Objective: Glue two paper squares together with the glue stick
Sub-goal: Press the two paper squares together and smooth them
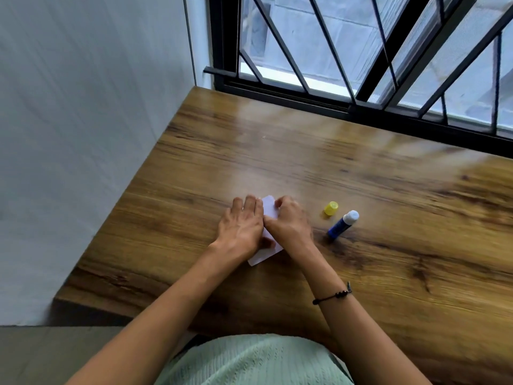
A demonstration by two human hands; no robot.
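Yellow cap, blue glue stick

A brown wooden counter stands against a window. White paper lies flat on it, mostly hidden under two hands. To the right lies a blue glue stick on its side, its cap off. The yellow cap sits just beside it.

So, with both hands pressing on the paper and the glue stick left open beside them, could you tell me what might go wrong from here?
The glue stick lies uncapped on the table, its yellow cap apart from it, so the exposed tip may dry out or smear the wood, or the stick may roll. The left hand and right hand cover most of the paper, so a misaligned edge could go unnoticed while the glue sets.
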